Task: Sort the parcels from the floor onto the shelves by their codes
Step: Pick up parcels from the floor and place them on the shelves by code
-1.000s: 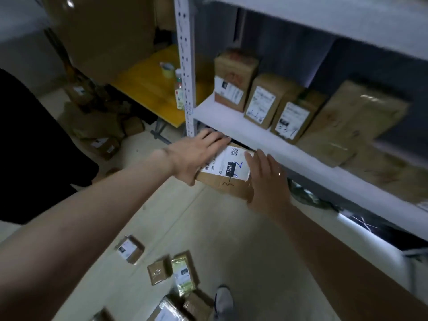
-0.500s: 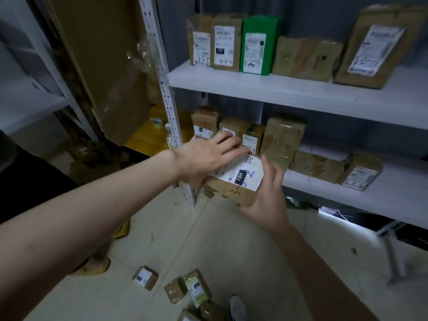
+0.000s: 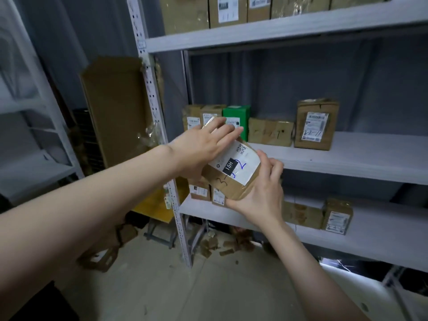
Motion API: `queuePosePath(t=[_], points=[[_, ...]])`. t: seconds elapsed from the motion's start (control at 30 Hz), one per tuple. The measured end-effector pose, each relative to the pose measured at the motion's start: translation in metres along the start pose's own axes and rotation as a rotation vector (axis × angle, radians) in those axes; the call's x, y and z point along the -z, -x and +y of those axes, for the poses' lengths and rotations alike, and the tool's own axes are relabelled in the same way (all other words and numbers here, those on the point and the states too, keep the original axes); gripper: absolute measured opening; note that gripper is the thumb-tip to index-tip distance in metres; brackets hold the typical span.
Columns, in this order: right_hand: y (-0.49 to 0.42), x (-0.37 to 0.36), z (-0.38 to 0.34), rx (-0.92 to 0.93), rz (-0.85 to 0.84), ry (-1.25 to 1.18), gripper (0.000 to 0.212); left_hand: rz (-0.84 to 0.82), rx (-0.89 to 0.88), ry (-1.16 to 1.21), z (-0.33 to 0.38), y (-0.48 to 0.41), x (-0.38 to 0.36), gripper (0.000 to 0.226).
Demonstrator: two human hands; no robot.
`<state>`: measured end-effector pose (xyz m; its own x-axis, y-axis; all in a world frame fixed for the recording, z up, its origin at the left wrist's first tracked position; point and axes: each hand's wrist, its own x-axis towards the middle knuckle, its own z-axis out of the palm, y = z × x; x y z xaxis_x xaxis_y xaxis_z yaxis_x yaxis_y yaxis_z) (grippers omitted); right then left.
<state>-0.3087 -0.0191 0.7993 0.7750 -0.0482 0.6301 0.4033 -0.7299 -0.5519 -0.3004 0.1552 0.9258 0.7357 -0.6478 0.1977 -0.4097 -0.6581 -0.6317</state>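
I hold a brown cardboard parcel point(image 3: 234, 176) in front of the shelving, its white label showing "15H" and handwritten marks. My right hand point(image 3: 260, 193) cups its lower right corner from below. My left hand point(image 3: 203, 149) lies flat over its upper left side, fingers spread. Behind it runs the middle shelf point(image 3: 347, 158), carrying brown boxes, a green box point(image 3: 236, 115) and a tall labelled box point(image 3: 316, 123). The parcel is level with that shelf's front edge, tilted.
A lower shelf point(image 3: 370, 242) holds several small labelled boxes; the top shelf point(image 3: 278, 28) holds more cartons. A perforated white upright point(image 3: 159, 144) stands left of the parcel. A flattened cardboard sheet point(image 3: 115, 107) leans behind it. Scraps lie on the floor point(image 3: 185, 288).
Both hands have lifted the parcel from about the lower shelf's height up to the middle shelf. My view has tilted upward, so the floor parcels have dropped out of sight.
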Motion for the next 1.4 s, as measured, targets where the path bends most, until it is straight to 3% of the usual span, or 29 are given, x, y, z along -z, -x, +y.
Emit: queuePosePath(t=[0.23, 0.43, 0.7, 0.9, 1.13, 1.3, 1.4], points=[[-0.006, 0.046, -0.021, 0.02, 0.147, 0.05, 0.124, 0.106, -0.052, -0.042, -0.009, -0.008, 0.053, 0.12], [0.004, 0.065, -0.024, -0.057, 0.28, 0.033, 0.124, 0.234, -0.125, 0.117, -0.006, -0.013, 0.067, 0.115], [0.014, 0.084, -0.002, -0.26, 0.503, -0.136, 0.128, 0.473, 0.108, 0.497, 0.026, -0.038, 0.063, 0.115], [0.0, 0.108, 0.041, -0.321, 0.602, -0.249, 0.128, 0.364, 0.304, 0.976, 0.061, -0.094, 0.06, 0.111], [-0.025, 0.14, 0.11, -0.382, 0.606, -0.22, 0.129, 0.181, 0.381, 1.607, 0.117, -0.177, 0.072, 0.078], [-0.035, 0.163, 0.164, -0.424, 0.519, -0.221, 0.129, 0.168, 0.417, 1.787, 0.158, -0.234, 0.078, 0.063], [-0.037, 0.184, 0.203, -0.499, 0.372, -0.216, 0.127, 0.09, 0.433, 1.817, 0.179, -0.266, 0.069, 0.059]])
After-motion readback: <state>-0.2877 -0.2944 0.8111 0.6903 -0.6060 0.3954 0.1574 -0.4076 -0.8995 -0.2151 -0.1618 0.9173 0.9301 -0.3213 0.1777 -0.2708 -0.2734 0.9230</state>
